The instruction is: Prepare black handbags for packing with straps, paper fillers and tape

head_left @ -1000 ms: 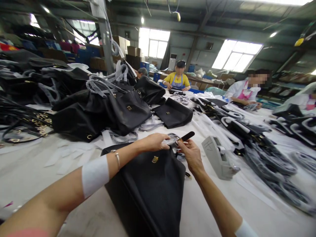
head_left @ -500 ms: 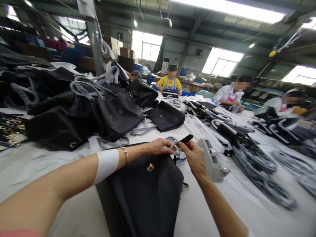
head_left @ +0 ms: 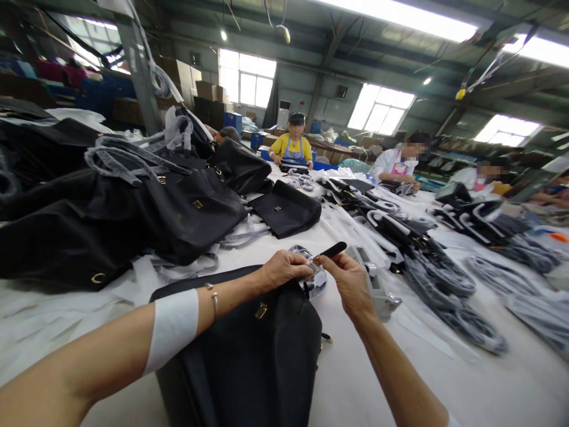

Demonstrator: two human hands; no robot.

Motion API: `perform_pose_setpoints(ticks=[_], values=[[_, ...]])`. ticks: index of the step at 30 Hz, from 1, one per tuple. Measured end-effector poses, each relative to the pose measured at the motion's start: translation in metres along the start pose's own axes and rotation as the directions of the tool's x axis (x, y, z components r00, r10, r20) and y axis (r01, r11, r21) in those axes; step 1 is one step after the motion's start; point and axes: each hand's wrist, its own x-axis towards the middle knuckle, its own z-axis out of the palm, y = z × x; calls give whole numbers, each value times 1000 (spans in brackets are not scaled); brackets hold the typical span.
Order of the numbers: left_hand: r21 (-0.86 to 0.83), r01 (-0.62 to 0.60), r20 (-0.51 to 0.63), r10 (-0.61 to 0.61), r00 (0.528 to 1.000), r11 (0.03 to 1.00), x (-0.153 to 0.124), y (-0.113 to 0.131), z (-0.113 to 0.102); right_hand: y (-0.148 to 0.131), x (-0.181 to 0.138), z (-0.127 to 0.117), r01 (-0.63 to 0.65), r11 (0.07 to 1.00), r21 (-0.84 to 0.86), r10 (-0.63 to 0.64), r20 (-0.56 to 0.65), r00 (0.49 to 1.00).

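Right at the far edge of your bag (head_left: 249, 356), at twelve o'clock, your two hands meet over its strap (head_left: 332, 250). Your left hand (head_left: 280, 270) is pinched nearly shut on the plastic-wrapped end by the gold clasp, steadying it, while your right hand (head_left: 349, 281) closes finger and thumb on the strap just beside it, the black tip poking out toward one o'clock. The bag lies flat on the tabletop (head_left: 444, 379) under your wrists, close in so the strap stays slack. A grey tape dispenser (head_left: 376, 284) sits just beyond your right hand, within easy reach. Finished bags are heaped at ten o'clock (head_left: 133, 207); other people work at the far end.
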Motion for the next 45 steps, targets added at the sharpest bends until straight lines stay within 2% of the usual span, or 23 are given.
perform_pose_setpoints(ticks=[4, 9, 12, 15, 19, 28, 34, 38, 41, 45], values=[[201, -73, -35, 82, 996, 977, -2, 6, -5, -2, -1, 1, 96, 979, -178, -101, -19, 995], [371, -82, 3, 88, 996, 925, -5, 13, -11, 3, 0, 5, 94, 991, -98, -94, 11, 996], [393, -81, -53, 111, 992, 916, -3, 17, -15, 4, -4, 8, 154, 966, -209, -164, -29, 986], [326, -36, -138, 85, 987, 945, -1, 22, -19, 2, -9, 9, 249, 901, -356, -284, -50, 957], [132, 109, -70, -100, 992, 985, -4, 28, -19, 5, -16, 12, 351, 832, -430, -395, -16, 918], [35, 316, -28, -316, 949, 948, -20, 38, -18, 13, -36, 22, 402, 784, -473, -459, -6, 889], [38, 359, -25, -358, 933, 933, -19, 28, -15, 15, -42, 22, 441, 745, -500, -496, 27, 868], [51, 326, -3, -326, 945, 944, -17, 21, -14, 17, -45, 20, 448, 721, -529, -507, 38, 861], [125, 296, -21, -296, 955, 947, -17, 21, -14, 16, -48, 17, 528, 664, -530, -560, 115, 821], [309, 274, -72, -265, 962, 911, -22, 28, -14, 13, -52, 15, 676, 531, -510, -645, 273, 713]])
